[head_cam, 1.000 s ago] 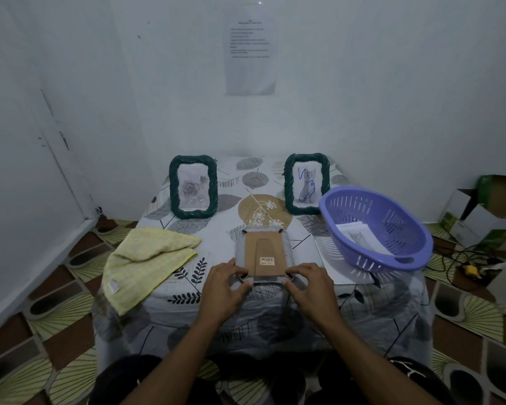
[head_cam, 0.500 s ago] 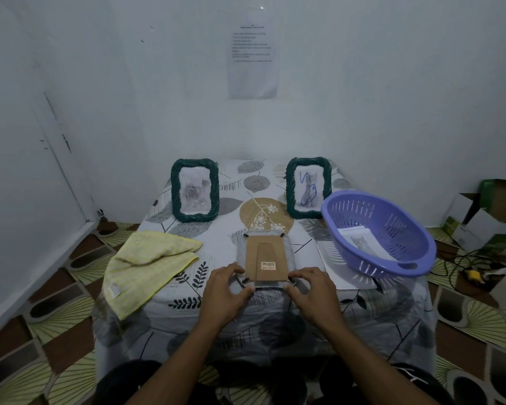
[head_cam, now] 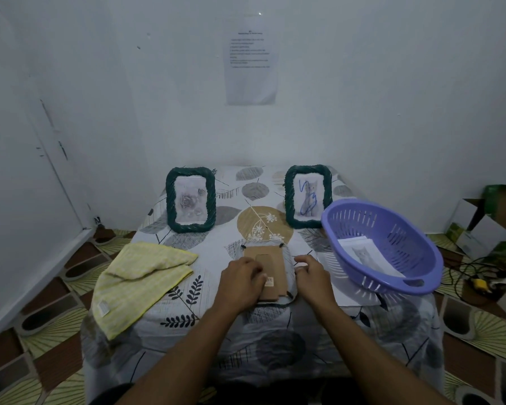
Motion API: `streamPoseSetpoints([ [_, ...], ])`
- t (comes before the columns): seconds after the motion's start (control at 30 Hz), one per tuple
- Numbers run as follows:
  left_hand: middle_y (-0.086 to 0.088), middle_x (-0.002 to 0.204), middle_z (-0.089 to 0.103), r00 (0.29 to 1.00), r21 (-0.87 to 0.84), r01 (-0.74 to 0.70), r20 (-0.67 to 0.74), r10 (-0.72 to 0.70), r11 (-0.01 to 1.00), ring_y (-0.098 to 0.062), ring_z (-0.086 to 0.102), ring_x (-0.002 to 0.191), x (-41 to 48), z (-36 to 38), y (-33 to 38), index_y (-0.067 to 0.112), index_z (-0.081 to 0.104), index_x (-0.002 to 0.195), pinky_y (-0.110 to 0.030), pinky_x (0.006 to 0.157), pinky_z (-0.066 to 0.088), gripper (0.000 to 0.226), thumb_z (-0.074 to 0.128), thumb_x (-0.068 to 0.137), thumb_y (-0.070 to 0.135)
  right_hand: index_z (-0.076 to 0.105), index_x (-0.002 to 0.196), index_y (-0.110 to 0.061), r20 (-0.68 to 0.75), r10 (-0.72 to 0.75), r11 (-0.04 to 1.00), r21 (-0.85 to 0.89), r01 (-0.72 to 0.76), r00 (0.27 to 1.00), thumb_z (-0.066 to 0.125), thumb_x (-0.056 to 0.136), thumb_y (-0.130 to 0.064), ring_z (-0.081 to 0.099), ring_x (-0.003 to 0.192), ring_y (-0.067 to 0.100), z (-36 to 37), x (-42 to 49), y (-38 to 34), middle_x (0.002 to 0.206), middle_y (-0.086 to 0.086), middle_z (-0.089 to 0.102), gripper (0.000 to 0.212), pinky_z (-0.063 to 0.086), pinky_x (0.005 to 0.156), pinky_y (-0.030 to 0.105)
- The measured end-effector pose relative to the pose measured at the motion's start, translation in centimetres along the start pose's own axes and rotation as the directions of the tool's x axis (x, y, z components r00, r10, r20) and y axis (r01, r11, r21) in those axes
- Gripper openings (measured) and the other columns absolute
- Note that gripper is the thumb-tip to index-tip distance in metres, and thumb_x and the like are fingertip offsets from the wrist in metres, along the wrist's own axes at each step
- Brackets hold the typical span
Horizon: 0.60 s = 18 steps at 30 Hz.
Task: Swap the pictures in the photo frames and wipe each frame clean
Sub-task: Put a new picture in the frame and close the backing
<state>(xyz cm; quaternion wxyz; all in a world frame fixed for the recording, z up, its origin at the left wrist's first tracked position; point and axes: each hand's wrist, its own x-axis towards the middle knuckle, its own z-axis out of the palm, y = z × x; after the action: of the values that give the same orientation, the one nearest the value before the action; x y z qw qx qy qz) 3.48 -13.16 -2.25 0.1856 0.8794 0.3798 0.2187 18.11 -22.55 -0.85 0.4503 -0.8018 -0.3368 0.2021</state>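
Tabletop point(head_cam: 214, 258): frame point(head_cam: 275, 260) facedown, apparently touching hands point(head_cam: 241, 280) point(head_cam: 313, 276)

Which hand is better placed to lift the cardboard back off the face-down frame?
Probably the right hand: it curls at the right edge of the cardboard back; the left hand lies on top.

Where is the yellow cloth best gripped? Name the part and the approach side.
Probably pinch the yellow cloth at its near corner, by the sewn tag, coming in from the left with the left hand. That corner appears to drape past the table edge, so a pinch can get under it; the rest lies flat.
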Motion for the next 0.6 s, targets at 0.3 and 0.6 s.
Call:
streamPoseSetpoints([
  [0.3,0.004,0.121,0.057,0.949,-0.553,0.309,0.225,-0.218,0.774,-0.017,0.056,0.108,2.0,-3.4,4.2,0.027,0.051,0.124,-0.036,0.091,0.049,0.072,0.06,0.069,0.073,0.057,0.118,-0.016,0.225,0.056,0.703,0.683,-0.198,0.973,0.037,0.096,0.0,0.066,0.099,0.019,-1.9,0.6,-4.5,0.102,0.008,0.074,0.034,0.047,0.08,0.032],
  [0.6,-0.019,0.098,0.071,0.941,-0.923,0.237,0.14,-0.309,0.304,-0.031,0.067,0.086,1.4,-5.3,2.1,0.005,0.067,0.102,-0.042,0.079,0.054,0.025,0.046,0.091,0.0,0.06,0.114,-0.022,0.021,-0.012,0.894,0.447,0.002,1.0,0.052,0.096,-0.011,0.057,0.106,0.014,-0.6,1.0,-4.9,0.119,-0.001,0.061,0.022,0.045,0.074,0.024],
])
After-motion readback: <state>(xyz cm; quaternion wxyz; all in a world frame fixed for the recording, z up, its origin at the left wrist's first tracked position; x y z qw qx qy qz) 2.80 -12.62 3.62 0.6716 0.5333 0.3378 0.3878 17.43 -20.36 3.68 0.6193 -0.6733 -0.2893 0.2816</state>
